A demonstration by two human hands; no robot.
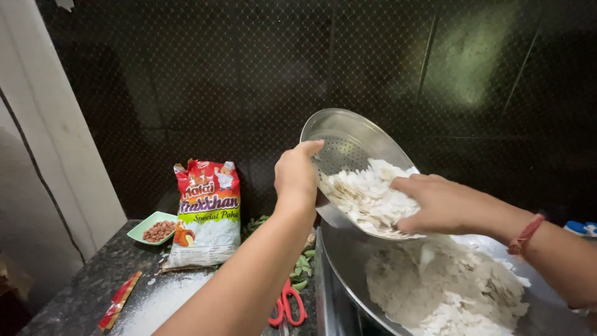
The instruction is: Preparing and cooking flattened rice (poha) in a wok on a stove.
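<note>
My left hand (296, 174) grips the rim of a tilted steel colander (348, 140), holding it up over a large steel bowl (336, 249). White rice flakes (367, 196) lie in the colander's lower edge. My right hand (435, 202), with a red thread on its wrist, rests flat on those flakes, fingers together. A heap of the same flakes (441, 286) fills the big bowl below.
On the dark stone counter (74, 292) stand a red and clear flake packet (206, 214), a small green dish of peanuts (155, 229), a torn red strip (119, 300), spilled white flakes (165, 298), red-handled scissors (287, 305) and green chillies (301, 267). A dark tiled wall rises behind.
</note>
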